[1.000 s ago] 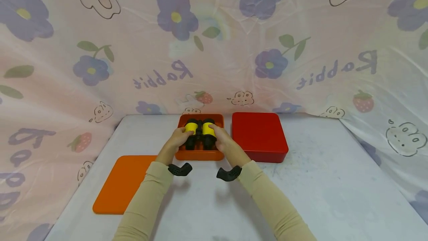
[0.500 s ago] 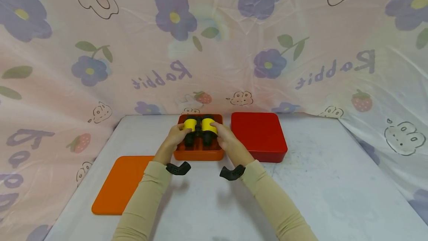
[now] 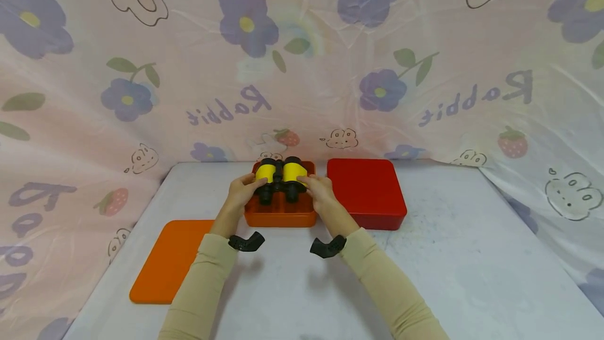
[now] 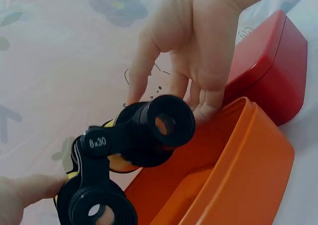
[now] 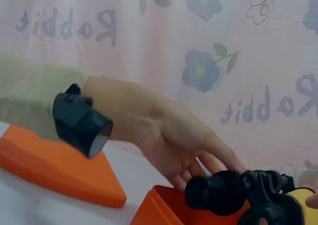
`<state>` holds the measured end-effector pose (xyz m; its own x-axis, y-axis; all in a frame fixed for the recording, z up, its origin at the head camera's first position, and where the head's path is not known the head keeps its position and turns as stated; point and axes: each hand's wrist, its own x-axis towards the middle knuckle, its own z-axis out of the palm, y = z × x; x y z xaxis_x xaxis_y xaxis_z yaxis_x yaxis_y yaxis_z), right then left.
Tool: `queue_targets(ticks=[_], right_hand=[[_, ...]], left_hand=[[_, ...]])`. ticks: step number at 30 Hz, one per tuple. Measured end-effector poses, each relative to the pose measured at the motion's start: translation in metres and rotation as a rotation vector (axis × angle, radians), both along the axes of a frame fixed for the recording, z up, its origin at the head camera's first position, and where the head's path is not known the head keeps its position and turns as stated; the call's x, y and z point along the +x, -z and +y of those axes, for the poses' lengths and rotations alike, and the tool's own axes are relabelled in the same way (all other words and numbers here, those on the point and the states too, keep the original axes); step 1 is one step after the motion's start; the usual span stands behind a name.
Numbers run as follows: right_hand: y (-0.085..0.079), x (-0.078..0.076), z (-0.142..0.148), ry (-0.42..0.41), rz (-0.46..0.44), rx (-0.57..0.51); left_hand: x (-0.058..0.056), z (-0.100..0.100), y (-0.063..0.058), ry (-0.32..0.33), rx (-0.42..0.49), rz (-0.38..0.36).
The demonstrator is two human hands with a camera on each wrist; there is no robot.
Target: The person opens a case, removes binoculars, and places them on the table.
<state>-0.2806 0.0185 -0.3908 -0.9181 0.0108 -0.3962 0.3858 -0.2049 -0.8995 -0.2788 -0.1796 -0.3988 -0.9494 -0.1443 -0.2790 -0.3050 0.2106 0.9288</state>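
Note:
Both hands hold a pair of black-and-yellow binoculars (image 3: 293,171), one hand on each barrel. My left hand (image 3: 239,193) grips the left barrel, its thumb on top. On the other barrel, my right hand (image 3: 323,194) has its thumb on the yellow band and its fingers down the outer side. The binoculars are tilted over the open orange box (image 3: 280,220), their eyepieces toward me. In the left wrist view, "8x30" shows on the bridge of the binoculars (image 4: 97,141), above the inside of the orange box (image 4: 266,165).
A closed red box (image 3: 365,188) stands just right of the orange one. An orange lid (image 3: 165,266) lies flat on the white table (image 3: 472,266) at front left, partly under my left sleeve. A printed flower cloth (image 3: 302,83) hangs behind and at the sides.
The binoculars were lying down inside the orange box; both hands have raised them, and they now stand up above its rim, shifted toward the back.

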Motion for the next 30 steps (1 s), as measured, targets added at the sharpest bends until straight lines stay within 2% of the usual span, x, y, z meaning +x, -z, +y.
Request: queue_targets(ticks=[12, 20, 30], right_hand=[[-0.002, 0.003, -0.003, -0.036, 0.008, 0.056], [-0.003, 0.006, 0.000, -0.049, 0.006, 0.073], [-0.006, 0.010, 0.002, -0.055, 0.008, 0.070]], left_hand=[[0.009, -0.008, -0.008, -0.027, 0.116, 0.001], [0.011, -0.009, -0.012, -0.022, 0.117, -0.022], [0.018, -0.013, -0.019, 0.022, 0.083, -0.037]])
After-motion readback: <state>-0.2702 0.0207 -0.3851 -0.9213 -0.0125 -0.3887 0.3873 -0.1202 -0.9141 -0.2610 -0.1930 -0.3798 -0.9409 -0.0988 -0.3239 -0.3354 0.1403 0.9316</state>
